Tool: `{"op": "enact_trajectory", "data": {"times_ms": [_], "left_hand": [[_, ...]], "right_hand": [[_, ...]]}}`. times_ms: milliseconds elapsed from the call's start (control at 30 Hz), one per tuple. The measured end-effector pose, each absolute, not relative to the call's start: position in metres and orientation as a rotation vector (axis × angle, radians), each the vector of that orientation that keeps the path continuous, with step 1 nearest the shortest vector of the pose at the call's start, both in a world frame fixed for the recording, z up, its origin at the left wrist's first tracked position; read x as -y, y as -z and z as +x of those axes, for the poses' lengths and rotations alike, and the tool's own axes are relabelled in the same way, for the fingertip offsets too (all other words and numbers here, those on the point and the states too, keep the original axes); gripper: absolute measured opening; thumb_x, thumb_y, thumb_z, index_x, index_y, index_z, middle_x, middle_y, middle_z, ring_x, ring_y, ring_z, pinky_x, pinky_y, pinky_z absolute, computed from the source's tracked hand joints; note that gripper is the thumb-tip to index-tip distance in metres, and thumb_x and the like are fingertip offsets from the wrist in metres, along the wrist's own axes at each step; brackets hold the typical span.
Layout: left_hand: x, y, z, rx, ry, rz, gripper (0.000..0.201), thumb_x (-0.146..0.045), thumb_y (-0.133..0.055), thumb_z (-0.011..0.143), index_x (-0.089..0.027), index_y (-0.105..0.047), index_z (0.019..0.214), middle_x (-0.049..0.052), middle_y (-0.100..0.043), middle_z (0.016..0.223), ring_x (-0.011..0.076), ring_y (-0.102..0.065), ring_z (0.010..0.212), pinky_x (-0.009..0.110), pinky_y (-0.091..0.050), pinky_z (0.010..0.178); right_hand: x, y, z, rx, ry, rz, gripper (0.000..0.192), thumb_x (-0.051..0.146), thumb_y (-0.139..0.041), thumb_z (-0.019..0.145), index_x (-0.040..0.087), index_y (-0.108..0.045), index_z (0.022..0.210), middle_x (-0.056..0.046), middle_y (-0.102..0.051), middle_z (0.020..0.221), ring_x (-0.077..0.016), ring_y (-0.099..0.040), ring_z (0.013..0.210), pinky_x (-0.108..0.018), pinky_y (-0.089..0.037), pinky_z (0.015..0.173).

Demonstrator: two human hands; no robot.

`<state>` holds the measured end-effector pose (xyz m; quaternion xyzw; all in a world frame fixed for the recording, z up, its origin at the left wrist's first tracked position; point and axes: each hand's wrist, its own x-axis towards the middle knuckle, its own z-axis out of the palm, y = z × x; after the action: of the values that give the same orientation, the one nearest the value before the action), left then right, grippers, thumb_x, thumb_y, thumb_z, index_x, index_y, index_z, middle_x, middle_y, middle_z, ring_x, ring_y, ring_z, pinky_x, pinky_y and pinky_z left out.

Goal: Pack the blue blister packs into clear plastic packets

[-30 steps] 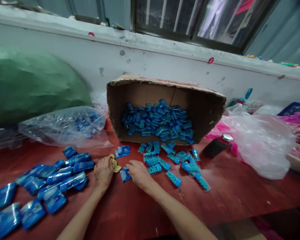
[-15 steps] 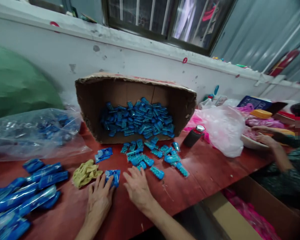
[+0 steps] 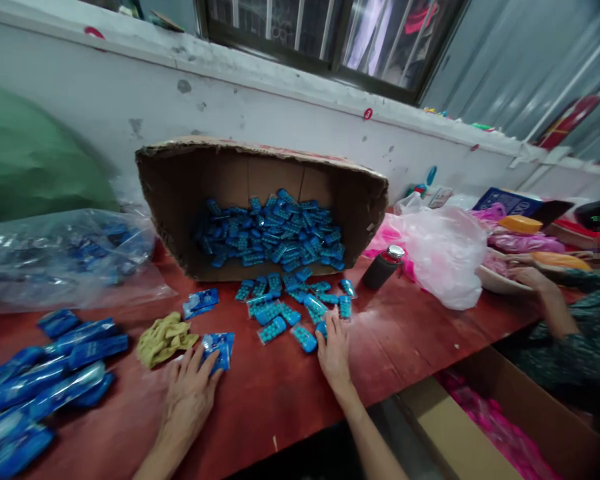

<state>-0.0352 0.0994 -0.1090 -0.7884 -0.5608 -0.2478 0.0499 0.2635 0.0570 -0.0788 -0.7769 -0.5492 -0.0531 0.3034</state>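
My left hand (image 3: 193,383) lies with fingers spread, its fingertips on the edge of a flat blue packet (image 3: 220,347). A crumpled yellow-green cloth (image 3: 164,339) is just beyond that hand, and another flat blue packet (image 3: 200,303) lies farther back. Over on the right, my right hand (image 3: 336,353) reaches out with fingers extended, touching a small blue piece (image 3: 322,328) partly hidden under it. Around its fingertips are several small clear-wrapped blue bottle-shaped packs (image 3: 273,329) filled with beads. More such packs (image 3: 280,230) fill the cardboard box (image 3: 260,155) tipped on its side.
Several larger blue pouches (image 3: 87,353) lie at left, near a clear plastic bag (image 3: 45,267). A dark bottle (image 3: 383,268) stands right of the box beside a white plastic bag (image 3: 440,253). A co-worker's hand (image 3: 535,280) works at a bowl at far right.
My right hand has moved right, from beside the flat blue packet to the right side of the loose packs. Some loose packs have shifted. My left hand stays by the flat packet.
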Motion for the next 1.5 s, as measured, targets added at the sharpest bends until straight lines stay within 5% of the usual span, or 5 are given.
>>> {"op": "enact_trajectory", "data": {"times_ms": [300, 733, 1033, 1300, 1500], "left_hand": [[-0.079, 0.084, -0.039, 1.87, 1.217, -2.507, 0.035, -0.025, -0.038, 0.081, -0.02, -0.051, 0.114, 0.011, -0.049, 0.125, 0.0219, -0.042, 0.117, 0.041, -0.038, 0.094], [-0.056, 0.077, -0.044, 2.193, 1.54, -2.274, 0.035, -0.029, -0.045, 0.078, -0.016, -0.052, 0.109, 0.013, -0.057, 0.113, 0.024, -0.049, 0.109, 0.044, -0.037, 0.093], [-0.06, 0.051, -0.029, 3.054, 2.27, -1.52, 0.061, -0.044, -0.063, 0.057, -0.01, -0.05, 0.107, 0.007, -0.062, 0.08, 0.0143, -0.056, 0.055, 0.027, -0.043, 0.048], [-0.063, 0.049, -0.022, 3.095, 2.626, -1.561, 0.031, -0.041, -0.064, 0.058, -0.011, -0.062, 0.068, 0.001, -0.06, 0.052, 0.0089, -0.049, 0.045, 0.019, -0.033, 0.04], [-0.063, 0.053, -0.026, 3.157, 2.483, -1.643, 0.031, -0.041, -0.066, 0.056, -0.01, -0.059, 0.061, 0.0, -0.055, 0.042, 0.0085, -0.046, 0.036, 0.019, -0.033, 0.036]], "right_hand": [[-0.064, 0.039, 0.161, 1.917, -0.114, -1.642, 0.027, 0.022, -0.04, 0.086, 0.023, -0.056, 0.108, -0.009, -0.054, 0.111, -0.0242, -0.043, 0.107, -0.043, -0.032, 0.092], [-0.091, 0.063, 0.103, 2.187, -0.236, -1.608, 0.024, 0.023, -0.049, 0.084, 0.028, -0.059, 0.104, -0.005, -0.058, 0.113, -0.0267, -0.041, 0.114, -0.049, -0.026, 0.095], [-0.079, 0.048, 0.106, 2.015, -0.121, -1.424, 0.025, 0.016, -0.048, 0.083, 0.024, -0.062, 0.102, -0.008, -0.062, 0.097, -0.0227, -0.05, 0.1, -0.046, -0.029, 0.093], [-0.077, 0.039, 0.102, 1.53, -1.019, -1.273, 0.043, 0.022, -0.053, 0.076, 0.02, -0.048, 0.119, -0.007, -0.059, 0.101, -0.0172, -0.056, 0.085, -0.029, -0.045, 0.075], [-0.086, 0.047, 0.095, 1.399, -1.327, -1.34, 0.026, 0.036, -0.05, 0.074, 0.013, -0.059, 0.066, 0.002, -0.054, 0.054, -0.0094, -0.046, 0.047, -0.02, -0.039, 0.046]]}}
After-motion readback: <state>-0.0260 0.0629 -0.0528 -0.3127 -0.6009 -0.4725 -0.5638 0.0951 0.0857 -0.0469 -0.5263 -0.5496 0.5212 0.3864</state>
